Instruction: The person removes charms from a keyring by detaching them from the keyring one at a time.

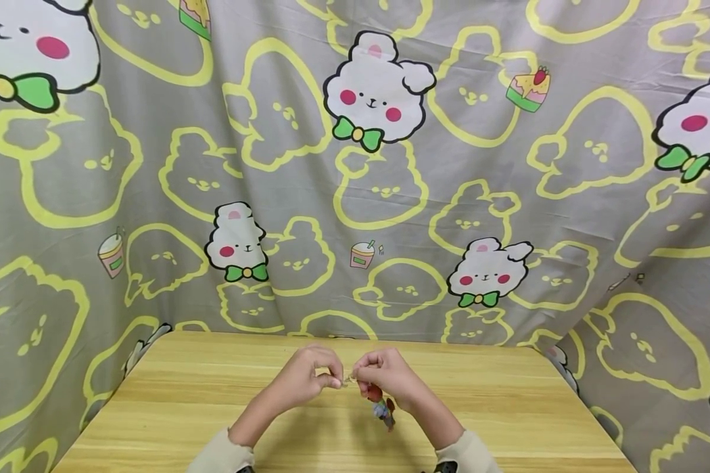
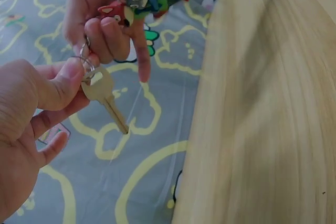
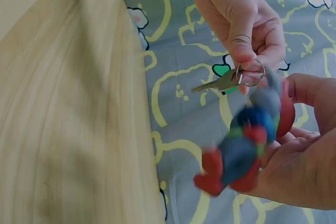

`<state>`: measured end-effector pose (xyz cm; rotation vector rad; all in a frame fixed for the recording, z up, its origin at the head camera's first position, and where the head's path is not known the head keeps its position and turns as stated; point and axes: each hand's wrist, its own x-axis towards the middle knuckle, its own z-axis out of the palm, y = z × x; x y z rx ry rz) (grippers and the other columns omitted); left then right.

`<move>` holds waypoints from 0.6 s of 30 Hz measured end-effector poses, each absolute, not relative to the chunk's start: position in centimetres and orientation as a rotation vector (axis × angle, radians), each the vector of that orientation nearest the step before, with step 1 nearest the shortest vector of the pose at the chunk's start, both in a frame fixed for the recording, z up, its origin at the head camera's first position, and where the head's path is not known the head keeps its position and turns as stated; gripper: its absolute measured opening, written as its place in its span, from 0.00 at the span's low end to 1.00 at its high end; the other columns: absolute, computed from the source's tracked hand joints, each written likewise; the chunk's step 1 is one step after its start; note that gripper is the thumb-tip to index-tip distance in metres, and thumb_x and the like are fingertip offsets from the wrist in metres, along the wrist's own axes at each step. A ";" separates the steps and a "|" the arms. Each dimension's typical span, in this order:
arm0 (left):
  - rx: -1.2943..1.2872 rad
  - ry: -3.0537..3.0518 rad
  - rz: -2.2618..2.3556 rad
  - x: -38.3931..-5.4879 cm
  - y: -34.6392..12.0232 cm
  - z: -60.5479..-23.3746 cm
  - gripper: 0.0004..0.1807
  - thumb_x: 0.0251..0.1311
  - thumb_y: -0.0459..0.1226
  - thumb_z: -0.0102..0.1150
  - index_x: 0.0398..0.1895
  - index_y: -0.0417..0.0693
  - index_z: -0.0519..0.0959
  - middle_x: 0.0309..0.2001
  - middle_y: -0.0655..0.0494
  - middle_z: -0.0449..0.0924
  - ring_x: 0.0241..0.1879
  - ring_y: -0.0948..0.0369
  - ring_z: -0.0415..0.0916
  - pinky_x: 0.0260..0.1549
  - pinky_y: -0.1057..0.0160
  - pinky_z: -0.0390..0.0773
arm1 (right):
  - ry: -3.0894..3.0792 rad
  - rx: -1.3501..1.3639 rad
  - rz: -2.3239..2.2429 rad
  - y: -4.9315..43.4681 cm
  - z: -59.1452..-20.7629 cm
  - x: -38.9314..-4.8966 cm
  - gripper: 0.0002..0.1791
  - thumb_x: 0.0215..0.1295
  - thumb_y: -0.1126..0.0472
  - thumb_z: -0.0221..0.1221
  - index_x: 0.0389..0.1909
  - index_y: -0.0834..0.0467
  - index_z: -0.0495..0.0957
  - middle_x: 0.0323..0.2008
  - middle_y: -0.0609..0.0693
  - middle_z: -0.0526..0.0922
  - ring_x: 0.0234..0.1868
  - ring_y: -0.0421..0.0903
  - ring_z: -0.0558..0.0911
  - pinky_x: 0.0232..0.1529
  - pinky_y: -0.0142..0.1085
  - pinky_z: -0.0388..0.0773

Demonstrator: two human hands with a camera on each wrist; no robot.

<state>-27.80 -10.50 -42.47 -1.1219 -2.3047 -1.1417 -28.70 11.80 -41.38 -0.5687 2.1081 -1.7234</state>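
Observation:
My left hand (image 1: 304,376) pinches a thin metal key ring (image 2: 92,65) between thumb and forefinger, above the table. One brass-coloured key (image 2: 102,92) hangs from that ring, its blade pointing away from the fingers. Facing it, my right hand (image 1: 390,379) holds the clasp end of a figurine keychain (image 1: 383,411) in its curled fingers, with the fingertips close beside the ring. The figurine dangles below: a grey mouse-like character in blue with a red fox-like head beside it, blurred in the right wrist view. The right fingers partly hide the clasp.
Under both hands lies a light wood-grain table (image 1: 509,420). A grey curtain (image 1: 307,197) with yellow outlines and white cartoon animals hangs behind the table and along both sides. Pale sleeves (image 1: 221,453) cover the forearms near the table's front.

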 end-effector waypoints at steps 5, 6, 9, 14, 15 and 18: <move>-1.189 -2.268 -1.032 -27.8 -10.4 -42.1 0.13 0.46 0.30 0.75 0.21 0.55 0.80 0.27 0.69 0.83 0.35 0.72 0.79 0.51 0.59 0.76 | 2.050 -0.540 -1.726 11.9 -41.2 -28.8 0.07 0.67 0.65 0.58 0.34 0.67 0.80 0.17 0.43 0.78 0.19 0.38 0.76 0.23 0.30 0.67; -1.188 -2.276 -1.050 -27.7 -10.4 -42.0 0.12 0.46 0.30 0.75 0.22 0.55 0.80 0.27 0.69 0.83 0.35 0.72 0.79 0.51 0.59 0.76 | 2.041 -0.541 -1.724 11.9 -41.1 -28.8 0.07 0.67 0.65 0.58 0.34 0.66 0.80 0.17 0.43 0.78 0.20 0.38 0.77 0.23 0.31 0.67; -1.163 -2.316 -1.155 -27.5 -10.6 -41.9 0.11 0.49 0.31 0.74 0.23 0.55 0.81 0.28 0.68 0.84 0.37 0.71 0.79 0.51 0.60 0.76 | 2.017 -0.550 -1.717 11.8 -41.0 -28.9 0.07 0.66 0.65 0.58 0.34 0.66 0.80 0.17 0.42 0.78 0.20 0.38 0.77 0.23 0.31 0.67; -1.133 -2.355 -1.356 -27.4 -11.0 -42.0 0.07 0.54 0.33 0.71 0.25 0.54 0.83 0.31 0.63 0.86 0.39 0.69 0.80 0.49 0.62 0.78 | 1.995 -0.569 -1.701 11.9 -41.0 -29.1 0.06 0.67 0.65 0.59 0.33 0.65 0.80 0.17 0.42 0.78 0.21 0.38 0.77 0.23 0.31 0.67; -1.135 -2.357 -1.392 -27.4 -11.1 -42.1 0.07 0.55 0.33 0.71 0.25 0.53 0.83 0.31 0.62 0.86 0.38 0.68 0.81 0.48 0.62 0.79 | 1.994 -0.573 -1.699 11.9 -41.0 -29.1 0.06 0.67 0.65 0.59 0.33 0.64 0.80 0.17 0.42 0.78 0.21 0.38 0.77 0.24 0.31 0.67; -1.129 -2.352 -1.493 -27.5 -11.3 -42.2 0.06 0.57 0.32 0.70 0.25 0.50 0.84 0.32 0.57 0.86 0.37 0.67 0.82 0.46 0.63 0.81 | 2.006 -0.587 -1.695 11.9 -41.0 -29.1 0.05 0.67 0.65 0.59 0.33 0.63 0.80 0.18 0.43 0.78 0.21 0.39 0.78 0.24 0.31 0.68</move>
